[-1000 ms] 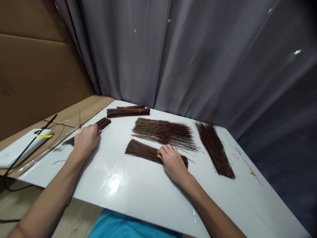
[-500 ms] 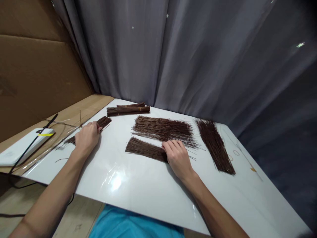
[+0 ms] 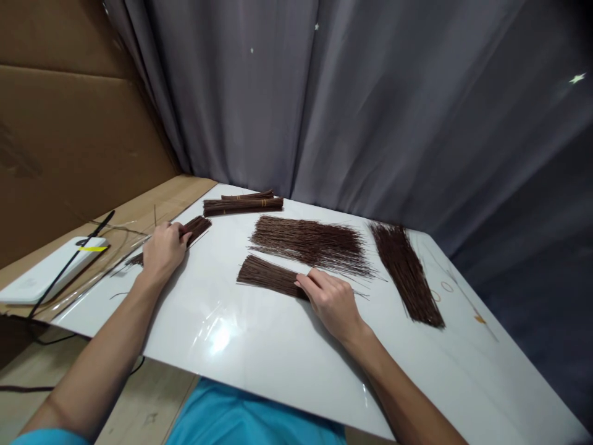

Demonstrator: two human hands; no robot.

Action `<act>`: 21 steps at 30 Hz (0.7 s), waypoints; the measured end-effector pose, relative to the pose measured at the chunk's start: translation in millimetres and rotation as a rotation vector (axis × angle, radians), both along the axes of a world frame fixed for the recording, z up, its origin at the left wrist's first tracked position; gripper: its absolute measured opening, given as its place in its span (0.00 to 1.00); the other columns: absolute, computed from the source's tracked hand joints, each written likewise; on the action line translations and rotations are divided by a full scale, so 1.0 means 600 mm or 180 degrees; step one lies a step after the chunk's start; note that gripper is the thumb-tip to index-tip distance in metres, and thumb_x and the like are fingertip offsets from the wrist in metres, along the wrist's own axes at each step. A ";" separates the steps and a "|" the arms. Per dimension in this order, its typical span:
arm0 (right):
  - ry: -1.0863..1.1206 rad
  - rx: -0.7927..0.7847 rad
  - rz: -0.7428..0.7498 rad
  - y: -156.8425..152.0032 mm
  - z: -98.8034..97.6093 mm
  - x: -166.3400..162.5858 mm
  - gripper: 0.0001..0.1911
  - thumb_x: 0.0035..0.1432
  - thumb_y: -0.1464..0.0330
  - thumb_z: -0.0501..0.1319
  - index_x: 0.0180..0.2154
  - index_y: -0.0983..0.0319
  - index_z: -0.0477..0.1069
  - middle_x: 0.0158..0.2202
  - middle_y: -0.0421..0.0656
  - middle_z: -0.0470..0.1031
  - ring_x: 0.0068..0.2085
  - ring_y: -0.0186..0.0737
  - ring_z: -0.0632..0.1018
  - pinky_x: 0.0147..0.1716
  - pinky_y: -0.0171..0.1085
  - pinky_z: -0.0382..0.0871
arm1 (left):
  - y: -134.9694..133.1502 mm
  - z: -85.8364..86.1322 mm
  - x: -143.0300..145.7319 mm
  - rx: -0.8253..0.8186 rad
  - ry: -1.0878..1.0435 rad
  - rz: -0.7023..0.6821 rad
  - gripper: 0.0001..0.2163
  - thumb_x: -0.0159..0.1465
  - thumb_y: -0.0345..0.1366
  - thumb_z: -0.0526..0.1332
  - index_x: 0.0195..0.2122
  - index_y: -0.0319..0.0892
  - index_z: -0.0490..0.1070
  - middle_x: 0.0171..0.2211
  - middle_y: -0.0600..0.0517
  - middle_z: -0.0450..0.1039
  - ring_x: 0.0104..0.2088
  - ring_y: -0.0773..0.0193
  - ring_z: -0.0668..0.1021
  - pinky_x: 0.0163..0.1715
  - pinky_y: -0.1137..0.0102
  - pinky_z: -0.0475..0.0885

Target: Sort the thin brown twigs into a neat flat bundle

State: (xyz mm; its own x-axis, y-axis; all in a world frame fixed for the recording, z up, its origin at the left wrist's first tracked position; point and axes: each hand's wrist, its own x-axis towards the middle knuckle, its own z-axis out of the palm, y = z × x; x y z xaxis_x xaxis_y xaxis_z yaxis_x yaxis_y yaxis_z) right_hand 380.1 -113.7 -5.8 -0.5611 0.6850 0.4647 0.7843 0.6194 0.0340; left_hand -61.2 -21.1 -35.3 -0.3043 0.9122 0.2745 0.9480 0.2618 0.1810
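Note:
My left hand (image 3: 165,249) is closed over a small bundle of thin dark-brown sticks (image 3: 199,227) at the table's left side; stick ends poke out on both sides of it. My right hand (image 3: 331,300) has its fingers drawn together on the right end of a flat bunch of brown sticks (image 3: 266,274) in the middle. Its thumb and fingertips touch the sticks, and the palm hides that end. Just behind lies a wider spread of loose sticks (image 3: 308,241), its right ends ragged.
Tied stick bundles (image 3: 243,206) lie at the back left. Another dark pile of sticks (image 3: 407,275) slants on the right, beside thin rings (image 3: 446,287). A white box-like device (image 3: 55,272) with a black cable is at the left. A grey curtain (image 3: 231,93) hangs behind the white table (image 3: 278,346).
My right hand's thumb and fingertips have shifted slightly left along the middle bunch. My left hand stays on its bundle, its thumb now showing more. The whole view has shifted a little.

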 end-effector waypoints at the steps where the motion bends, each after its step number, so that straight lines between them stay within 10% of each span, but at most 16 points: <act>1: 0.0012 0.0014 0.0013 0.000 0.000 0.000 0.14 0.81 0.66 0.53 0.45 0.57 0.77 0.38 0.45 0.79 0.36 0.42 0.76 0.34 0.41 0.56 | 0.001 -0.001 -0.001 -0.0007 -0.0007 -0.0002 0.17 0.77 0.44 0.52 0.54 0.41 0.75 0.54 0.37 0.74 0.53 0.44 0.73 0.43 0.60 0.66; 11: 0.0312 -0.0266 0.0029 -0.001 -0.008 -0.003 0.13 0.80 0.69 0.53 0.45 0.61 0.77 0.37 0.44 0.81 0.33 0.39 0.77 0.32 0.40 0.58 | 0.005 -0.013 -0.019 0.0498 -0.0136 -0.0117 0.16 0.74 0.45 0.56 0.49 0.41 0.79 0.50 0.38 0.73 0.51 0.43 0.73 0.46 0.59 0.65; 15: 0.1095 -0.1168 0.0135 -0.010 0.006 -0.013 0.11 0.77 0.69 0.57 0.52 0.59 0.77 0.44 0.43 0.84 0.39 0.41 0.82 0.39 0.37 0.66 | 0.009 -0.019 -0.026 0.0374 0.0074 -0.0151 0.17 0.75 0.44 0.56 0.48 0.38 0.79 0.49 0.37 0.74 0.49 0.46 0.74 0.48 0.60 0.65; 21: 0.2522 -0.2996 0.0366 -0.016 0.015 -0.030 0.11 0.74 0.63 0.60 0.52 0.61 0.76 0.29 0.39 0.78 0.25 0.35 0.75 0.28 0.34 0.69 | 0.008 -0.005 -0.019 0.0552 -0.0035 -0.0337 0.16 0.76 0.42 0.56 0.50 0.36 0.78 0.44 0.39 0.80 0.42 0.50 0.76 0.45 0.61 0.66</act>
